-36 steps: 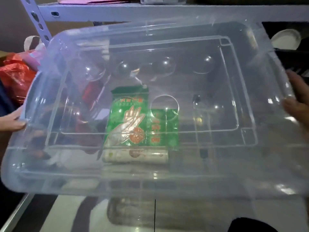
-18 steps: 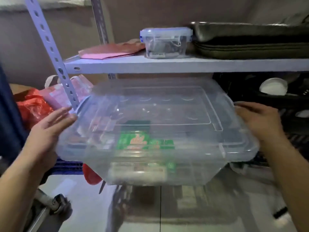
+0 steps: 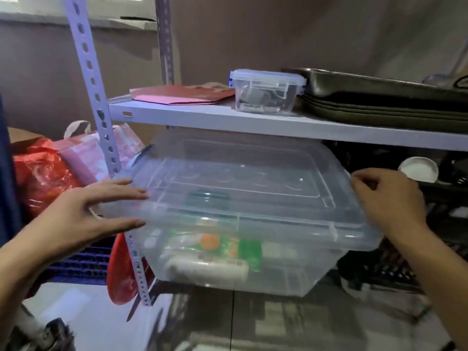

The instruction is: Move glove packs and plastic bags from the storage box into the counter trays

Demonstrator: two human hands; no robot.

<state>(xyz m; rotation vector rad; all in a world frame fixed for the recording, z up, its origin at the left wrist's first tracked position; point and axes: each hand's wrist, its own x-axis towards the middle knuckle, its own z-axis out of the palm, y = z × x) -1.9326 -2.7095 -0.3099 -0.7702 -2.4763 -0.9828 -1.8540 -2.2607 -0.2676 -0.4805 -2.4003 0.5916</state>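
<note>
A clear plastic storage box (image 3: 283, 272) with a clear lid (image 3: 240, 173) sits level just under a grey shelf. Through its front wall I see a green glove pack (image 3: 235, 247) and, in front of it, a white roll of plastic bags (image 3: 207, 269). My left hand (image 3: 83, 214) is at the box's left end, fingers over the lid and thumb below the rim. On the opposite side, my right hand (image 3: 390, 201) grips the lid's right edge. Whether the box rests on a lower shelf is hidden.
The grey shelf (image 3: 228, 120) above carries a small clip-lid container (image 3: 266, 92), a red folder (image 3: 182, 95) and stacked dark trays (image 3: 379, 102). A perforated post (image 3: 101, 117) stands at the left, with red and pink bags (image 3: 43, 178) behind it. A white bowl (image 3: 417, 169) is right.
The box was close to me and tipped up; it now sits farther away and level under the shelf. Both hands stayed on its two ends.
</note>
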